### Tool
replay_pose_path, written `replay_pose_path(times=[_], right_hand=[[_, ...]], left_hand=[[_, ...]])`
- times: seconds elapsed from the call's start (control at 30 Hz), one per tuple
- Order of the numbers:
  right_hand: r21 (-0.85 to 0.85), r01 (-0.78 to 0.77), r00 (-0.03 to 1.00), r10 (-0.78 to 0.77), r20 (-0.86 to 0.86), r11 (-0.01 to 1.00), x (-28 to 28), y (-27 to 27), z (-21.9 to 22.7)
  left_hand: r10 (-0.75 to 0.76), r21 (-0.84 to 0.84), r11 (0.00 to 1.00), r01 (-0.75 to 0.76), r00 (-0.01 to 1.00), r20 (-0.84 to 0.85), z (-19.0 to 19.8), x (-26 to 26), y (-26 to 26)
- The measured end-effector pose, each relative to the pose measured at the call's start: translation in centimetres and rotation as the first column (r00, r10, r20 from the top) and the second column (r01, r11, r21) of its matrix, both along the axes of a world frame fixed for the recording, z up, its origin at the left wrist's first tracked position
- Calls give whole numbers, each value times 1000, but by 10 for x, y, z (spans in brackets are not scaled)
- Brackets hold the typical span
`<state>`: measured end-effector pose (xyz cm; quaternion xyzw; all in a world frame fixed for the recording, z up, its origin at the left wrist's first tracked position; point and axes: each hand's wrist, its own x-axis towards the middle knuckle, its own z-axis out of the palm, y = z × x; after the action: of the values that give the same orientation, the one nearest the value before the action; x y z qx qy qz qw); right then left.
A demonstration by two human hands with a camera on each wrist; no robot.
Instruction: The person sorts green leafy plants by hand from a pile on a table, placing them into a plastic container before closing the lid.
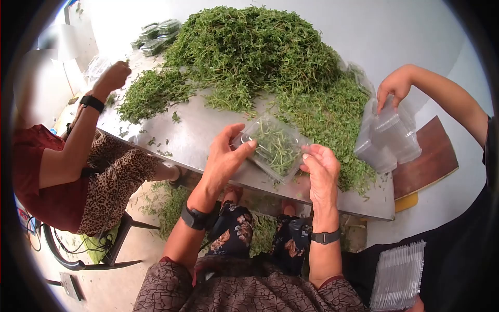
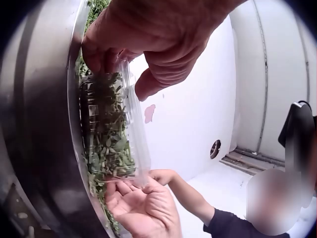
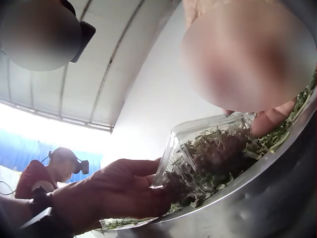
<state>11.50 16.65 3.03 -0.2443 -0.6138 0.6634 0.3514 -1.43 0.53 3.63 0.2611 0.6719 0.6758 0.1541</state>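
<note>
A clear plastic clamshell box [image 1: 271, 148] with leafy green sprigs inside is held over the near edge of the metal table, its lid down over the greens. My left hand [image 1: 223, 153] grips the box's left end, thumb on top and fingers beneath. At the opposite end, my right hand [image 1: 323, 171] pinches the corner between thumb and fingers. The left wrist view shows the box [image 2: 111, 129] from the side, sprigs pressed against its clear wall. Part of my right hand is blurred in the right wrist view, where my left hand [image 3: 114, 191] holds the other end.
A big heap of green sprigs [image 1: 254, 47] covers the back of the metal table [image 1: 192, 130]. Filled boxes [image 1: 158, 36] are stacked at the back left. One person's hand [image 1: 395, 86] touches nested clear boxes [image 1: 387, 135] at right; another person sits at left.
</note>
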Motion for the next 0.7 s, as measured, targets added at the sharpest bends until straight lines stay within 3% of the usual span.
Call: replay_pose_path(times=[0.07, 0.13, 0.23, 0.43, 0.47, 0.53, 0.7], right_hand=[[1, 56, 998, -56, -40, 998, 3, -1, 3], [98, 10, 984, -27, 177, 995, 8, -3, 13], [105, -96, 975, 73, 209, 990, 11, 0, 13], [118, -91, 988, 75, 138, 989, 1, -1, 6], [124, -81, 989, 64, 135, 989, 0, -2, 7], [73, -107, 975, 90, 204, 992, -2, -5, 11], [37, -110, 976, 101, 193, 993, -1, -7, 8]], left_hand=[[-7, -39, 999, 8, 1000, 23, 0, 7, -6], [-2, 23, 1000, 1, 999, 54, -1, 10, -13], [-86, 57, 995, 80, 990, 114, 5, 18, -25], [-71, 63, 996, 63, 987, 143, 6, 20, -28], [-82, 69, 995, 73, 987, 139, 4, 20, -26], [80, 6, 997, -80, 994, -70, -8, 17, -22], [44, 138, 990, -41, 999, -15, -12, 7, -16]])
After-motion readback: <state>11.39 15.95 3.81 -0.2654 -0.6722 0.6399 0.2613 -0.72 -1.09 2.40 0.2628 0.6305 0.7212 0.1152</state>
